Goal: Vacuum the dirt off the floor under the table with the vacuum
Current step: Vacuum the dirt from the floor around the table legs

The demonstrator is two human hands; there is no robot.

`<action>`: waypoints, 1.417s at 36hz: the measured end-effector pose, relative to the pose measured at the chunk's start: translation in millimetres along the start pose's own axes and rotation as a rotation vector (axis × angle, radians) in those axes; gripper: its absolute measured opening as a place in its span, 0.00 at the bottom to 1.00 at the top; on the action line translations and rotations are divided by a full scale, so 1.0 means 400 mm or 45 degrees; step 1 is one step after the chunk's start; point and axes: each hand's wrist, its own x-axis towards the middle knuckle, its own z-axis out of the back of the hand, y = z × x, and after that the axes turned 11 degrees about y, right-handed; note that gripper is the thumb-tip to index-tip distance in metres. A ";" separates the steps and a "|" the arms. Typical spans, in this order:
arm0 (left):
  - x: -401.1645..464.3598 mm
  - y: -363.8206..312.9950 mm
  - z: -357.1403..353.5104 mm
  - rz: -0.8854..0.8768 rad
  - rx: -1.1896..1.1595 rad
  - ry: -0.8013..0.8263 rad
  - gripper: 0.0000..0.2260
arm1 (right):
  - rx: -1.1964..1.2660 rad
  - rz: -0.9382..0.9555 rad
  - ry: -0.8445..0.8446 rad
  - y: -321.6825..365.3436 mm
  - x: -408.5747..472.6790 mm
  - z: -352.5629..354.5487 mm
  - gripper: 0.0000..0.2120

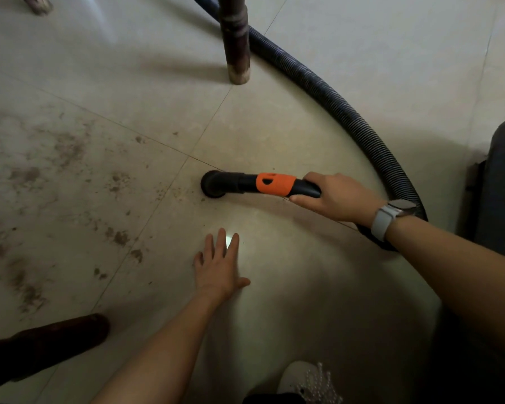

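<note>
Firmly, the right hand [337,199] wraps its fingers round the black vacuum wand [263,185]; the left hand [219,265] lies spread flat on the floor [318,91]. Best keep the round nozzle [213,184] flush and sweep left — brown dirt [70,147] lies scattered there, beside the table leg [236,39].

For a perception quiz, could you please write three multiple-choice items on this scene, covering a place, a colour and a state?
1. Most of the dirt lies where from the nozzle?
A. image left
B. image right
C. under the hose

2. The band on the vacuum wand is:
A. blue
B. orange
C. white

3. The left hand is:
A. gripping the hose
B. flat on the floor, fingers spread
C. holding a table leg

Key:
1 A, brown patches spread left.
2 B, orange sleeve beside the right hand.
3 B, the palm rests on tile.
</note>
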 end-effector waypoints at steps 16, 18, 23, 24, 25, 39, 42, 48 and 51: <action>-0.001 0.006 -0.002 -0.019 -0.011 0.002 0.46 | -0.189 -0.012 -0.040 -0.004 -0.038 -0.036 0.19; -0.002 0.006 -0.002 -0.021 -0.017 0.007 0.46 | -0.216 -0.044 -0.077 -0.012 -0.038 -0.031 0.19; -0.007 0.005 0.002 -0.020 -0.018 0.010 0.45 | -0.258 -0.058 -0.139 -0.048 -0.044 -0.027 0.21; -0.007 0.004 0.003 -0.017 -0.016 0.012 0.45 | -0.251 -0.069 -0.164 -0.056 -0.046 -0.025 0.21; -0.007 0.004 0.003 -0.015 -0.017 0.014 0.45 | -0.236 -0.087 -0.189 -0.064 -0.047 -0.022 0.21; -0.005 -0.004 0.005 0.018 0.000 0.024 0.46 | -0.315 -0.051 -0.134 -0.089 -0.036 -0.020 0.20; -0.005 -0.005 0.006 0.022 0.010 0.021 0.46 | -0.398 0.037 -0.203 -0.097 -0.030 -0.009 0.21; -0.003 -0.010 0.008 0.028 -0.009 0.041 0.47 | -0.472 -0.065 -0.267 -0.129 -0.005 0.043 0.23; -0.007 -0.014 0.013 0.030 -0.018 0.048 0.46 | -0.419 -0.166 -0.310 -0.145 -0.002 0.069 0.23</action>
